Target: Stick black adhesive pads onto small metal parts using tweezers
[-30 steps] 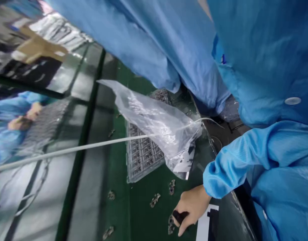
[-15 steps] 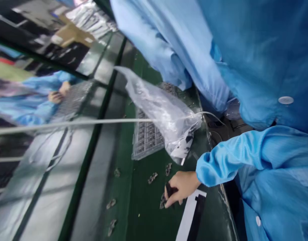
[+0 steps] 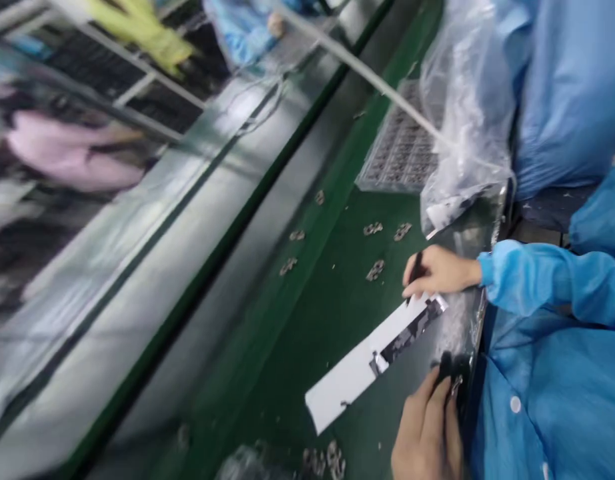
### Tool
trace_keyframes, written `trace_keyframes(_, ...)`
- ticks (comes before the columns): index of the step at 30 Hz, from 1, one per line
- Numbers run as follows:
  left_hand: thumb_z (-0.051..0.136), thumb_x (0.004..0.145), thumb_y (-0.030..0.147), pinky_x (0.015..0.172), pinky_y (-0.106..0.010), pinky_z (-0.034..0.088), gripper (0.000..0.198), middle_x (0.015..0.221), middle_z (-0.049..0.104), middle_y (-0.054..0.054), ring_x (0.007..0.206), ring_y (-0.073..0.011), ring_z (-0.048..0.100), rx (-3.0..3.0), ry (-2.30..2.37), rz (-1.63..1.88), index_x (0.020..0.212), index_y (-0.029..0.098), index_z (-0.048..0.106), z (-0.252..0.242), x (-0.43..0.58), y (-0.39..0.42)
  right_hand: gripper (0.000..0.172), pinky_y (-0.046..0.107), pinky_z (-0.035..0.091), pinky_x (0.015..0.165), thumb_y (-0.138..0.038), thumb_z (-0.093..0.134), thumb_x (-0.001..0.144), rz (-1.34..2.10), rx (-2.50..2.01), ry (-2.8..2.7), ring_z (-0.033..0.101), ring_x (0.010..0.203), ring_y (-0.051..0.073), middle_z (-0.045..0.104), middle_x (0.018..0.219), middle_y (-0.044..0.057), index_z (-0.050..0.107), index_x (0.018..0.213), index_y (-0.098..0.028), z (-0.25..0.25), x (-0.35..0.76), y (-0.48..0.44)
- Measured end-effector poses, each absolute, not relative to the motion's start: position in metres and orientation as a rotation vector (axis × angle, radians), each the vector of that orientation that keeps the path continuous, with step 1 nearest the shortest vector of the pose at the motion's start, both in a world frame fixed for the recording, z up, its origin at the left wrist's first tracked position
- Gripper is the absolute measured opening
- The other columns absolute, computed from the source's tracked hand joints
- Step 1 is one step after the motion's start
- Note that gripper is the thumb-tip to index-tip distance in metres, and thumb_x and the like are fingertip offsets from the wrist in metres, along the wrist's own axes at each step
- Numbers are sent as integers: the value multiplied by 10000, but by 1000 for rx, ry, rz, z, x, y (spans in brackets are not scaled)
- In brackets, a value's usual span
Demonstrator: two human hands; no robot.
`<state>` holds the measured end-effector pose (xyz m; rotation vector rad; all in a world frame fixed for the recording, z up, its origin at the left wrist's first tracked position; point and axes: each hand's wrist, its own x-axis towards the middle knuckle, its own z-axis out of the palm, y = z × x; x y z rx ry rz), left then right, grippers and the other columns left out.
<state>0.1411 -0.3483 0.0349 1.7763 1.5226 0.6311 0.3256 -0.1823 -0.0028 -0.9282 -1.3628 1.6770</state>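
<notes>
From the right, my right hand (image 3: 445,270) reaches over the green surface, its fingers closed on a thin black tool (image 3: 415,268). Its fingertips are above the upper end of a white strip (image 3: 342,387) with black-and-silver patches along one side. Lower down, my left hand (image 3: 425,430) enters from the bottom edge, fingers bent together around a small metal part (image 3: 456,385) near the table edge; something black shows at the fingertips. Small metal parts (image 3: 375,270) lie left of my right hand.
Above is a clear plastic tray (image 3: 400,150) of small parts, partly under a crumpled clear bag (image 3: 467,100). A white cord (image 3: 367,72) crosses above the table. Several loose parts lie on the green surface. A neighbour's blue coat (image 3: 572,100) is at the upper right; people sit across the line.
The view has swung, and the tray and bag appear higher and farther right. My right hand has moved off the metal parts to the white strip's end. My left hand has come into view.
</notes>
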Motion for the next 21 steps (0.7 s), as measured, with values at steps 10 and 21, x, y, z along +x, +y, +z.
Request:
trace_keyframes(10, 474, 858, 125, 608, -319, 512, 109, 1316, 538, -142, 743, -202, 594, 2646, 1590, 242, 843, 171, 571, 7, 180, -314, 326, 173, 489, 397, -358, 766, 620, 1796, -978, -1479, 614, 471, 113, 599, 512, -13, 554, 684, -119, 4, 336, -163)
trace_keyframes(21, 436, 884, 159, 589, -325, 503, 122, 1352, 503, -129, 761, -213, 603, 2583, 1647, 24, 803, 189, 522, 11, 193, -292, 273, 170, 474, 397, -319, 733, 661, 1813, -1007, -1574, 620, 484, 112, 601, 545, -14, 563, 717, -112, -1, 347, -158)
